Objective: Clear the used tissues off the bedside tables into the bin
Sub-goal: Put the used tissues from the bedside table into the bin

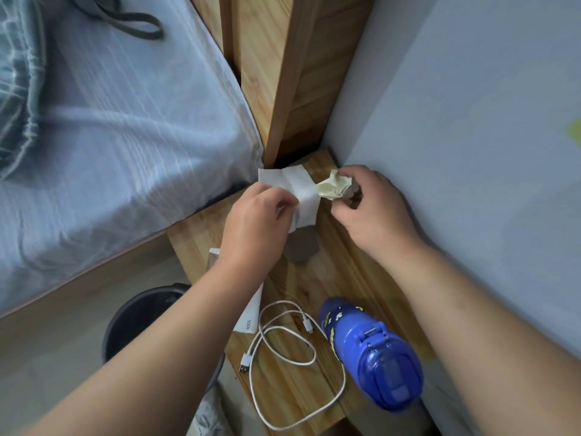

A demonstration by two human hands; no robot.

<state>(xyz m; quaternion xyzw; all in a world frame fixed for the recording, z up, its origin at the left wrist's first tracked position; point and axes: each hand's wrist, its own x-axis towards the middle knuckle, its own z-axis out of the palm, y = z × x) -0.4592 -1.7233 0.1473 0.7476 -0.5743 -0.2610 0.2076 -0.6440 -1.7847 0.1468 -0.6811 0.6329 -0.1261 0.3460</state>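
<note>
head view: left hand [254, 221] fingers pinch white tissue [298, 190], right hand [374, 206] fingers yellowish tissue [333, 187].

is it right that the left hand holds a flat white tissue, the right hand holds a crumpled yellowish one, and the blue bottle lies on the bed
Not quite. The head view shows the blue bottle on the wooden bedside table, beside the white cable, not on the bed. The rest holds: the left hand holds the flat white tissue, the right hand the crumpled yellowish tissue.
</note>
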